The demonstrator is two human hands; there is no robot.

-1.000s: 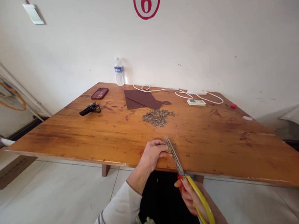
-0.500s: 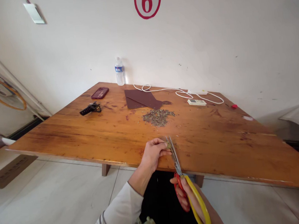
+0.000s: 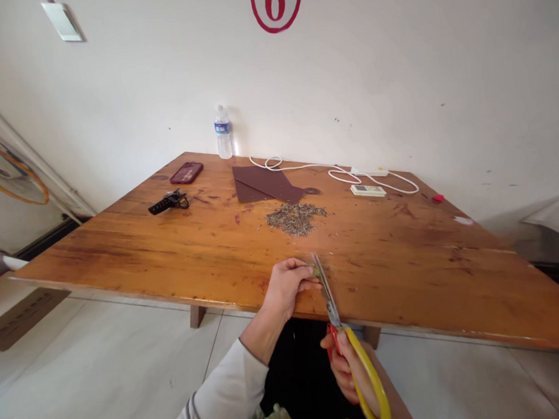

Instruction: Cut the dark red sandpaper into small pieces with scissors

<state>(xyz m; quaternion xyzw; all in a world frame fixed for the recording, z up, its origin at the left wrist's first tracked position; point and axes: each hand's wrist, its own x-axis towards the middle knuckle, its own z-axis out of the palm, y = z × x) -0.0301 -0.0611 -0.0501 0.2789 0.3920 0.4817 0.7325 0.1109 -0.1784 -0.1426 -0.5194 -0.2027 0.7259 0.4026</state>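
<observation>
A small greenish piece [image 3: 316,272], perhaps leafy, sits in the left hand's [image 3: 286,288] pinch at its two o'clock; scissors [image 3: 333,312] alongside point just short of twelve, the farther right hand [image 3: 343,375] curled round them. Dry bits [image 3: 296,220] heap beyond, at twelve, on the surface [image 3: 205,255].

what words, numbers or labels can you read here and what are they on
"6": red circled number on the wall
Too blurred to read: the blue label on the bottle
Too small to read: pale markings on the dark red phone
Too blurred to read: dark print on the cardboard at lower left
</observation>
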